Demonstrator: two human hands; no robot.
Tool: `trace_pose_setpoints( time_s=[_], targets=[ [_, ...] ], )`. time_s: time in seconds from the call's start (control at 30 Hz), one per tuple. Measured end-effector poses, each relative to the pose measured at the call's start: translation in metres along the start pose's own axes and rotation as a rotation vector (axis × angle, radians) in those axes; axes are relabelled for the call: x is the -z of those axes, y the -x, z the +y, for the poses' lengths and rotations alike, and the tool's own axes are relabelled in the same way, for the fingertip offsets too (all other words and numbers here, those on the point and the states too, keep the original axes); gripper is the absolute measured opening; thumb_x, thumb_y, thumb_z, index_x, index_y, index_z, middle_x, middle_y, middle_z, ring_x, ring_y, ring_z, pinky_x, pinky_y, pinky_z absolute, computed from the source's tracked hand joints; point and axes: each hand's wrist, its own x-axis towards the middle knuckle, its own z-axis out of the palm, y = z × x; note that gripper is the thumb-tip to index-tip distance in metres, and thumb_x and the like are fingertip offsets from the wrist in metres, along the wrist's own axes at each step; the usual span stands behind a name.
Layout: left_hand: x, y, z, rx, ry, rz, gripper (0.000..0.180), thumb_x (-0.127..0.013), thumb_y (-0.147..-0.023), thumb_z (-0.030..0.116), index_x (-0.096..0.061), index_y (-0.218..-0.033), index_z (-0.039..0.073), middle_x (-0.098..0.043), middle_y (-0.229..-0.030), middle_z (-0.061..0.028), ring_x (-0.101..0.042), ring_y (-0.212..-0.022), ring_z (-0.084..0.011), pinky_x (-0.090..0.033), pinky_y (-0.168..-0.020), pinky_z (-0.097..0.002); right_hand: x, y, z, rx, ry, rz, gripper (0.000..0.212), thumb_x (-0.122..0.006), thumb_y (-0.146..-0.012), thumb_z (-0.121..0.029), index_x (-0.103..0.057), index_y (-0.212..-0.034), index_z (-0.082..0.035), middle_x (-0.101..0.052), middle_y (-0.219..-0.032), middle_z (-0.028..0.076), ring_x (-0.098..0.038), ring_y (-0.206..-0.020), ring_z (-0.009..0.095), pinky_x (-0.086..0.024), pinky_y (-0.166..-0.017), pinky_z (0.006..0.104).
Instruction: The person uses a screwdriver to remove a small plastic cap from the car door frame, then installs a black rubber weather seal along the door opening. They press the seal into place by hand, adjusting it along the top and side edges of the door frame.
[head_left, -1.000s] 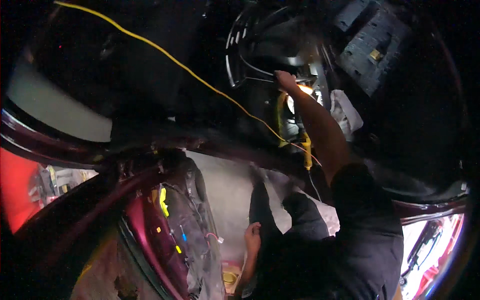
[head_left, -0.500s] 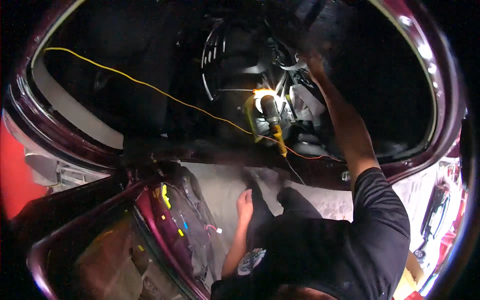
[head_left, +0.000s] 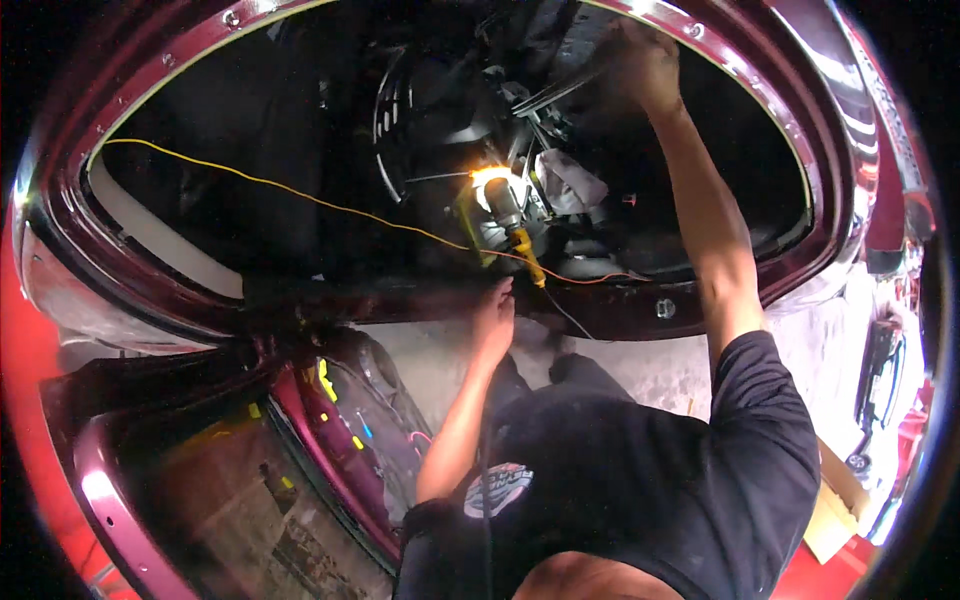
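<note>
My right hand is raised at the far right inside the car's door opening. Its fingers look closed and are partly blurred. A dark, shiny strip runs from the car's middle toward this hand; what the fingers grip is too dark to name. My left hand is by the door sill, its fingers loosely extended and nothing visible in them. Beyond it lies a lit work lamp with a yellow handle, its glowing head among dark interior parts. A whitish crumpled piece sits right of the lamp.
A maroon door frame surrounds the dark interior. A yellow cord crosses from the left to the lamp, and an orange cord leads right. At lower left an opened maroon door carries yellow clips. A cardboard box stands at lower right.
My right hand has moved farther in and up, and the dark strip now shows beside it. My left hand has risen to the sill. The whole view has shifted.
</note>
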Motion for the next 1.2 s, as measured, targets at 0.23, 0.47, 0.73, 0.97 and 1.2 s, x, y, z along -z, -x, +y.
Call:
trace_pose_setpoints(
  time_s=[0.23,0.47,0.73,0.97,1.2],
  targets=[
    [-0.051,-0.079,0.049,0.271,0.779,-0.306,0.073,-0.043,-0.099,0.064,-0.034,-0.152,0.014,-0.060,-0.131,-0.0201,-0.065,-0.108,-0.0368,-0.053,-0.092,-0.0492,0.158,0.035,-0.081,-0.192,-0.081,0.056,0.036,-0.061,-0.082,0.002,-0.063,-0.118,-0.002,-0.065,-0.112,0.018,-0.062,-0.104,0.032,-0.050,-0.090,0.0434],
    [-0.102,-0.195,0.083,0.500,1.419,-0.517,0.102,-0.038,-0.087,0.084,-0.017,-0.156,0.011,-0.047,-0.133,-0.0253,-0.062,-0.104,-0.0452,-0.048,-0.093,-0.0670,0.270,0.129,-0.147,-1.032,-1.581,0.169,0.029,-0.067,-0.089,-0.013,-0.053,-0.113,-0.003,-0.057,-0.088,0.010,-0.058,-0.077,0.024,-0.049,-0.084,0.0448],
    [-0.132,-0.233,0.122,0.460,1.544,-0.461,0.084,-0.046,-0.091,0.075,-0.050,-0.133,0.002,-0.058,-0.113,-0.0194,-0.053,-0.109,-0.0392,-0.037,-0.109,-0.0612,0.415,0.179,-0.140,-0.893,-1.361,0.049,0.026,-0.073,-0.079,-0.017,-0.051,-0.083,-0.006,-0.057,-0.064,0.010,-0.060,-0.058,0.026,-0.050,-0.076,0.0480],
    [-0.149,-0.201,0.208,0.401,1.580,-0.340,0.049,-0.057,-0.099,0.048,-0.058,-0.116,0.002,-0.064,-0.105,-0.0163,-0.062,-0.105,-0.0341,-0.047,-0.100,-0.0581,0.540,0.300,-0.052,-0.834,-1.073,0.238,0.052,-0.072,-0.081,-0.055,-0.063,-0.086,-0.004,-0.065,-0.078,0.011,-0.064,-0.065,0.024,-0.050,-0.072,0.0429],
    [-0.195,-0.044,0.283,0.116,1.443,-0.395,0.034,-0.067,-0.097,0.035,-0.058,-0.099,0.003,-0.063,-0.087,-0.0112,-0.066,-0.085,-0.0325,-0.054,-0.087,-0.0548,0.609,0.412,0.058,-0.990,-1.262,0.101,0.070,-0.051,-0.087,-0.078,-0.058,-0.098,-0.009,-0.046,-0.058,-0.004,-0.046,-0.058,0.017,-0.039,-0.091,0.0404]
  ],
)
